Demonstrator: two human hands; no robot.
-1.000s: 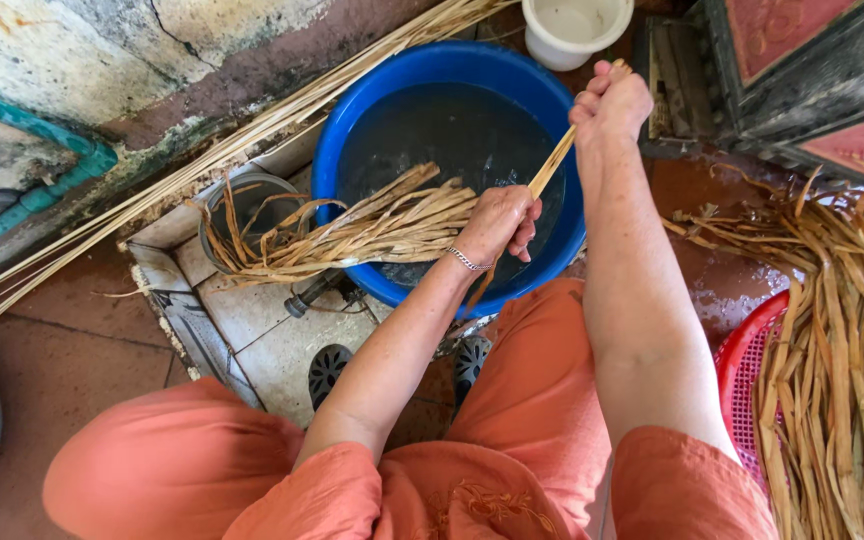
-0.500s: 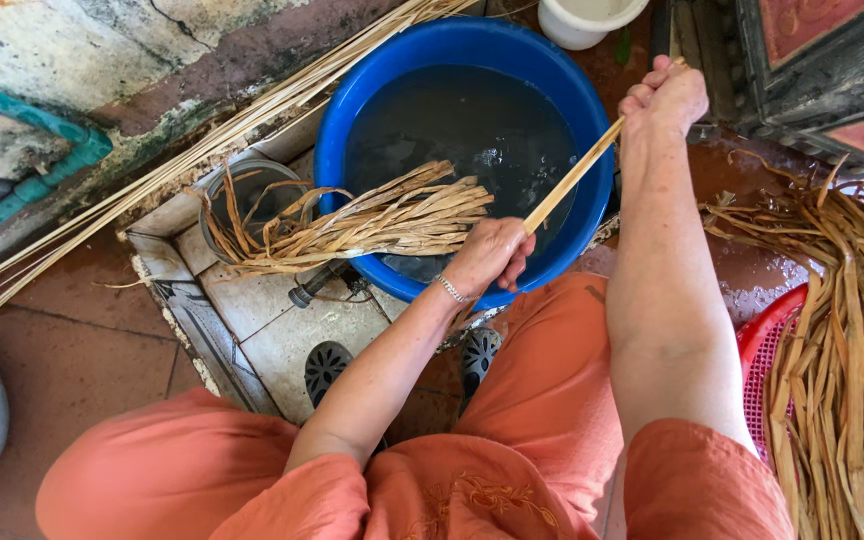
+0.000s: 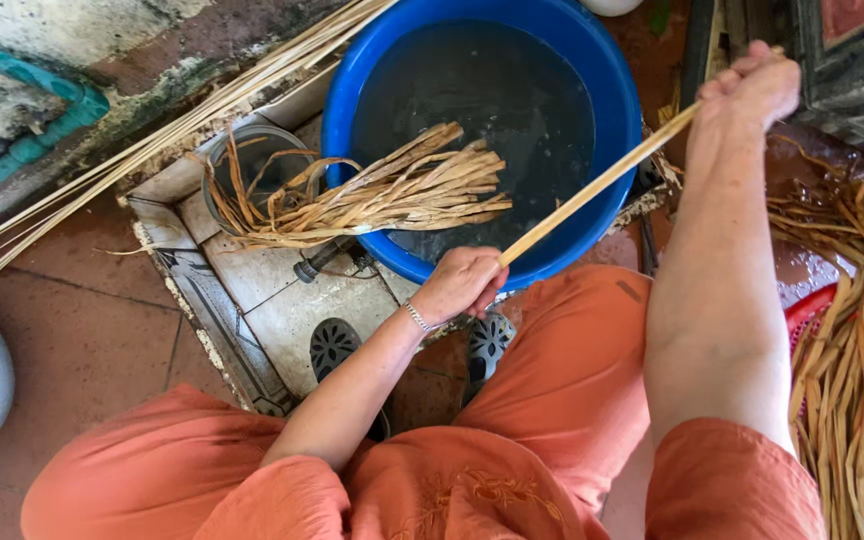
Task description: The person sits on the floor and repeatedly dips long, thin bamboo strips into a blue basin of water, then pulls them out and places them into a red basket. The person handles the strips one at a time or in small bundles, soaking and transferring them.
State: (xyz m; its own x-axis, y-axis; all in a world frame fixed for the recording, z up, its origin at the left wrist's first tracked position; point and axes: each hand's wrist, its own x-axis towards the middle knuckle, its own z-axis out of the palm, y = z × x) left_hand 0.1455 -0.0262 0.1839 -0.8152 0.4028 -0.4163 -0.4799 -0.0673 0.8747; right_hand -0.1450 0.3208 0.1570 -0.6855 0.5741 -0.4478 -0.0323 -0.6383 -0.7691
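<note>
A seated person in orange clothes holds one long, flat, pale fibre strip [image 3: 597, 185] taut between both hands. The left hand [image 3: 460, 285] is curled shut on the strip's near end, low by the knees; the right hand [image 3: 752, 88] is fisted around the far end, raised higher, so the strip slants across the rim of a blue tub [image 3: 617, 100] of dark water. That stretch keeps it straight and clear of the water. A bundle of similar strips [image 3: 372, 195] rests half in the tub, half over its edge onto a pale tiled block [image 3: 262, 290]. More dried strips [image 3: 857, 340] are heaped to the right, within reach.
</note>
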